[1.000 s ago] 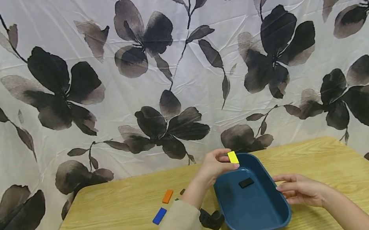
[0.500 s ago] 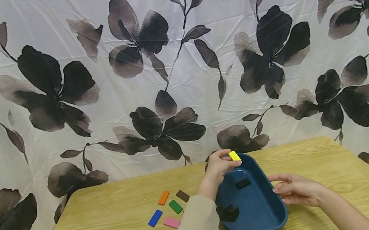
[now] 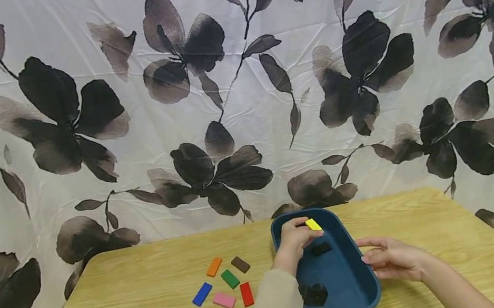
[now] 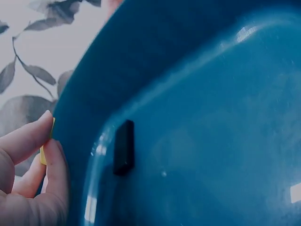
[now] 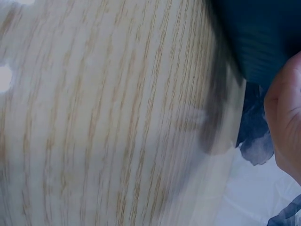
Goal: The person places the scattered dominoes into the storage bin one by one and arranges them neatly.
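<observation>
In the head view my left hand (image 3: pixel 294 240) pinches a yellow block (image 3: pixel 313 225) between thumb and fingers, over the far end of a blue tub (image 3: pixel 345 296). The left wrist view has the same yellow block (image 4: pixel 43 155) largely covered by the fingers. A black block (image 3: pixel 321 249) lies on the tub's floor, close to that hand. Along the tub's right side, my right hand (image 3: pixel 394 258) touches the outer wall with extended fingers; its fingertips are partly hidden in the right wrist view.
Left of the tub, loose blocks lie on the wooden table (image 3: pixel 130 299): orange (image 3: pixel 214 267), brown (image 3: pixel 240 264), green (image 3: pixel 230 279), blue (image 3: pixel 202 294), pink (image 3: pixel 224 300) and red (image 3: pixel 247 294). A floral cloth (image 3: pixel 238 96) hangs behind the table.
The left hand has come down lower over the tub with the yellow block. Its forearm has shifted right, uncovering the loose blocks on the table. The right hand stays at the tub's side.
</observation>
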Demonstrator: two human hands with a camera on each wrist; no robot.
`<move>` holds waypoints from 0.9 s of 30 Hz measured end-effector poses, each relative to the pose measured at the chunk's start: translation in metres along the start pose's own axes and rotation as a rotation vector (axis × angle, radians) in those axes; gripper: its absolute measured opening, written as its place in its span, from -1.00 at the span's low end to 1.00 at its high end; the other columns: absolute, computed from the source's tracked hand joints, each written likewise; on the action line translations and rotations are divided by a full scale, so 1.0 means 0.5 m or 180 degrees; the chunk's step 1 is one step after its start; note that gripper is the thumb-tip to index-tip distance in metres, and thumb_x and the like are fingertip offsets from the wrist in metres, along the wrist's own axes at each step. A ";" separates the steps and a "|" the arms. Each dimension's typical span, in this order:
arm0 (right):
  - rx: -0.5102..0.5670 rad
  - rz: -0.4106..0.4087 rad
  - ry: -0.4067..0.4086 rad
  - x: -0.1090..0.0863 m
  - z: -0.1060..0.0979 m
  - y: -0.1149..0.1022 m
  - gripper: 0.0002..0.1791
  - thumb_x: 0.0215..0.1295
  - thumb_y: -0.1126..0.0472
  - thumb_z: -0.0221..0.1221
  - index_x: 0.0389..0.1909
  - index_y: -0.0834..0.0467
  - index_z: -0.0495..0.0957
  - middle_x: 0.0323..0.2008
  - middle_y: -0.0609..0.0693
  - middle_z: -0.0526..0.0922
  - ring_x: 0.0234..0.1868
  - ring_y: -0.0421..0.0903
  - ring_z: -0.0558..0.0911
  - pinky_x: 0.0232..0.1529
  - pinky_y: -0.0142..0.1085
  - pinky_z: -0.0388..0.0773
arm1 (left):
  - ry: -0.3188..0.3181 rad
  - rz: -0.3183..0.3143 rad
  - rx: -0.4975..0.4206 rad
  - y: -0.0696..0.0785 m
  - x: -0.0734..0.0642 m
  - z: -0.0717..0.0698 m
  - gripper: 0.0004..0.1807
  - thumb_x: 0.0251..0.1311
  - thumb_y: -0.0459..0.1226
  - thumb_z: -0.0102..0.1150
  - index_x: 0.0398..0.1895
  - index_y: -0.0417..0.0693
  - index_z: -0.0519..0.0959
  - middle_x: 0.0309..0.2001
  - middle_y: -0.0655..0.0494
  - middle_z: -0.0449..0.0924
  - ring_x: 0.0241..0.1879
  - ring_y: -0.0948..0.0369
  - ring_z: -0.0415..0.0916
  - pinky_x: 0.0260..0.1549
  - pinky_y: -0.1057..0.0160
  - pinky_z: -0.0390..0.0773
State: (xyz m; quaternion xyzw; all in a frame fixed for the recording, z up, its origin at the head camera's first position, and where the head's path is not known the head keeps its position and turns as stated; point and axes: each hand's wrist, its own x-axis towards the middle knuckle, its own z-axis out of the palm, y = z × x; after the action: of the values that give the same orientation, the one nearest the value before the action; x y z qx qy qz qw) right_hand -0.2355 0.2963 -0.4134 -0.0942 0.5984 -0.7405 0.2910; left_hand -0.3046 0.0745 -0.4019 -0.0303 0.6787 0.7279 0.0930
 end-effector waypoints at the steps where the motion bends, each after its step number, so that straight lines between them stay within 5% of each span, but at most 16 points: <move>1: 0.0008 0.0001 -0.0010 0.001 0.000 0.000 -0.42 0.31 0.39 0.03 0.30 0.35 0.09 -0.30 -0.03 0.60 -0.33 -0.20 0.62 -0.22 -0.32 0.57 | 0.0026 -0.0017 -0.0011 -0.005 0.001 -0.002 -0.40 -0.13 -0.60 0.32 0.10 -0.38 0.44 -0.09 -0.25 0.53 -0.14 0.02 0.56 -0.19 0.19 0.57; 11: 0.0021 0.0026 0.0009 -0.002 0.003 -0.007 -0.39 0.30 0.40 0.04 0.32 0.38 0.04 -0.31 -0.01 0.61 -0.34 -0.20 0.63 -0.24 -0.34 0.58 | 0.0366 0.0011 -0.0318 -0.041 0.007 -0.003 -0.40 -0.18 -0.70 0.26 0.07 -0.50 0.39 -0.09 -0.36 0.45 -0.19 0.04 0.54 -0.28 0.24 0.59; 20: 0.0055 0.0001 0.0008 0.000 0.003 -0.009 -0.41 0.30 0.42 0.02 0.30 0.40 0.05 -0.31 0.00 0.60 -0.36 -0.22 0.61 -0.26 -0.36 0.58 | 0.0421 -0.0068 -0.0188 -0.047 0.014 0.000 -0.38 -0.17 -0.74 0.19 0.09 -0.54 0.35 -0.01 -0.40 0.36 -0.15 -0.06 0.55 -0.24 0.18 0.59; 27: 0.0035 -0.0008 0.0030 -0.001 0.002 -0.009 -0.37 0.29 0.42 0.02 0.31 0.45 -0.01 -0.32 -0.01 0.59 -0.35 -0.22 0.61 -0.27 -0.36 0.57 | 0.0322 -0.0015 -0.0111 -0.125 0.097 -0.001 -0.36 -0.18 -0.70 0.27 0.10 -0.45 0.38 -0.03 -0.32 0.38 -0.22 0.01 0.56 -0.29 0.20 0.60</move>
State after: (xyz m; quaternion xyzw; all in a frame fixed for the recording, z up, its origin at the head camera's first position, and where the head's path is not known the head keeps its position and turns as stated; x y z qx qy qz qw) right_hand -0.2360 0.2964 -0.4090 -0.0899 0.5956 -0.7446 0.2877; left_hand -0.3412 0.0823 -0.4718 -0.0703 0.6696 0.7370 0.0597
